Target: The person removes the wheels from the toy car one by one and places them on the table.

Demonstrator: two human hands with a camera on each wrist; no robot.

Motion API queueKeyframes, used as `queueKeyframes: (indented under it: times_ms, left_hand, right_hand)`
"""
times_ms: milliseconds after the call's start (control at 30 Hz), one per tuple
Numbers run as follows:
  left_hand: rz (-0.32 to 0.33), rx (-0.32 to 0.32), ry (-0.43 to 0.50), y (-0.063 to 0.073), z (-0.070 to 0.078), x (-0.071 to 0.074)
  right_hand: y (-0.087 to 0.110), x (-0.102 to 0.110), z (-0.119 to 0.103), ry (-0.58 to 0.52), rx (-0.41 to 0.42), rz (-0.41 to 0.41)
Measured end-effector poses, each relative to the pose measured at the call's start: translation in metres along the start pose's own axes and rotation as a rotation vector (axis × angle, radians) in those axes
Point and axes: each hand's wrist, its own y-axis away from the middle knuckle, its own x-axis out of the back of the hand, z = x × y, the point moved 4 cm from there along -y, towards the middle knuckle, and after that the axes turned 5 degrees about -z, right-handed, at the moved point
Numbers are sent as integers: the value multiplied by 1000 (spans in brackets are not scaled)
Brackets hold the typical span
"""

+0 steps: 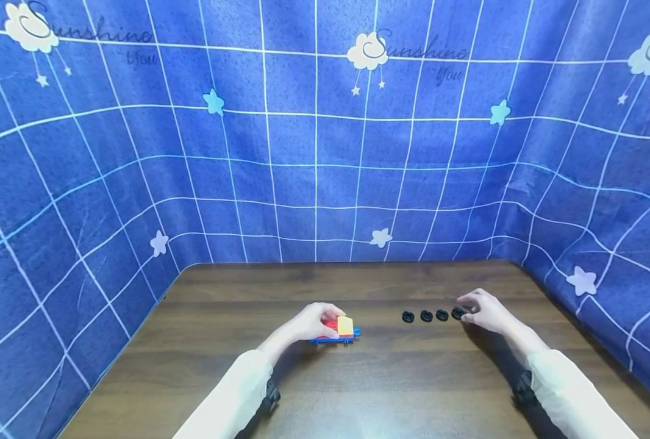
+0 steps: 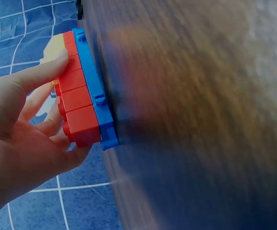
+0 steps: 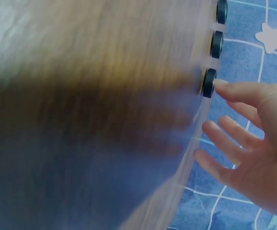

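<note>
My left hand [image 1: 310,323] grips a toy vehicle built of bricks [image 2: 81,100], with the thumb along its near side and the other fingers on the far side. Red bricks and a yellow sloped brick [image 1: 345,325] stand on its blue base [image 2: 94,86], close over the table. Several black toy wheels [image 1: 426,316] lie flat in a row to the right. At the rightmost wheel [image 3: 208,83], the thumb tip of my right hand [image 1: 486,311] is right at the top face. Its other fingers are spread and relaxed; the index finger is partly hidden behind the thumb.
Both hands work over a brown wood-grain table [image 1: 358,378]. Blue cloth [image 1: 314,140] with white grid lines, stars and clouds hangs behind it and along both sides. A dark device [image 1: 271,395] sits on the left wrist, another [image 1: 524,388] on the right.
</note>
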Motion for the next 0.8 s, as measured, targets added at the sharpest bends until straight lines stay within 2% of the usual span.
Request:
queueKeyframes:
  times_ms: [267,567,800]
  left_hand:
    - [22,-3,-21,-1,-3,-2]
    - [58,16,-14,-6,-1,-3]
    - [90,-24,12,-5,-2,1]
  right_hand:
    - [-2,4,-2,-22,-6,24]
    - [-11,4,-19,-51,94,103]
    - [-15,8,-34,-44,115,138]
